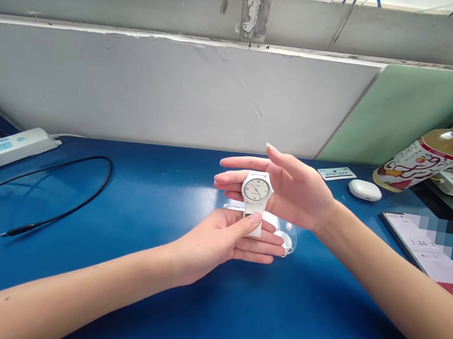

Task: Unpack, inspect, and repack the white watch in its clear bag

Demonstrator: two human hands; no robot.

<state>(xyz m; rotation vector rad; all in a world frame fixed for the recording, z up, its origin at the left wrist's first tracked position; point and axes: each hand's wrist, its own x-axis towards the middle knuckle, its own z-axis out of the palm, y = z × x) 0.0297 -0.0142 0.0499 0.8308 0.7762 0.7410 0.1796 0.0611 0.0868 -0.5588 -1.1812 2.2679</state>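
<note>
A white wristwatch [256, 190] with a round pale dial is held over the desk, dial up. My left hand [220, 237] grips its lower strap, thumb pressed on top and fingers stretched out beneath. Just beyond, my right hand [296, 189] is open with palm turned up and fingers apart. Its fingers pass behind the watch head; whether they touch it I cannot tell. Partly hidden under the hands, a clear plastic pouch [292, 238] with small white items lies on the desk.
On the blue desk [136, 304], a black cable [107, 173] and a white power strip [9, 152] lie left. At right are a white earbud case [365, 190], a small card [336, 173], a drink bottle [431, 153] and a phone [424, 247]. A wall panel [170, 92] stands behind.
</note>
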